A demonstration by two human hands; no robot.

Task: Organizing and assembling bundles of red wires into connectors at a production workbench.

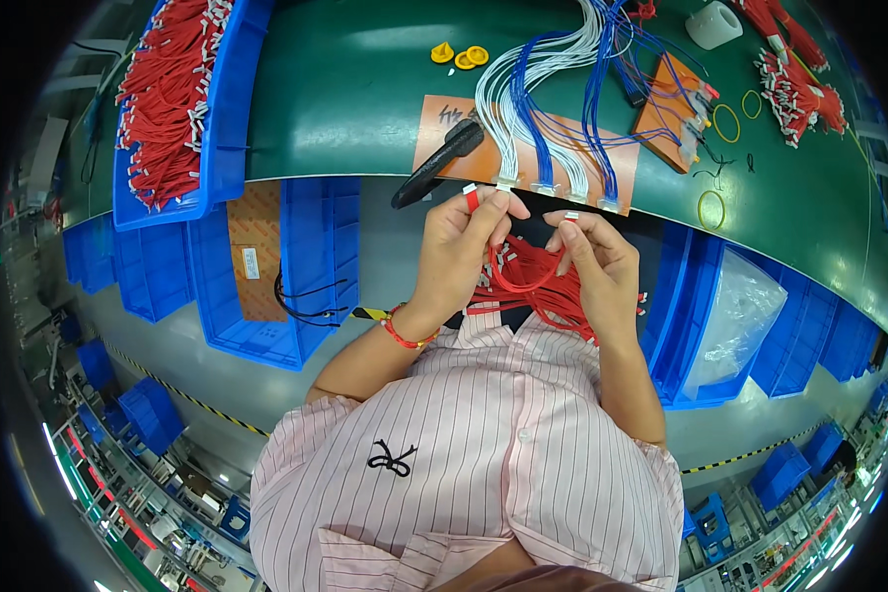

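My left hand (467,237) pinches a red cable (515,287) close to one of its white end connectors. The cable's other white connector (571,215) is gripped between the thumb and fingers of my right hand (600,259), and the cable hangs in a loop between the hands. Just beyond my fingertips, white wires (508,109) and blue wires (540,128) end in white connectors along the near edge of an orange-brown board (444,123). On my lap lies a pile of red cables (562,306), partly hidden behind the looped cable and my right hand.
A long black object (439,166) lies across the board's left end. A blue bin (229,158) of red cables stands at left on the green table (345,109). Yellow caps (477,55), an orange block (669,113) and a white roll (712,26) lie farther back. Blue bins (252,331) flank me below.
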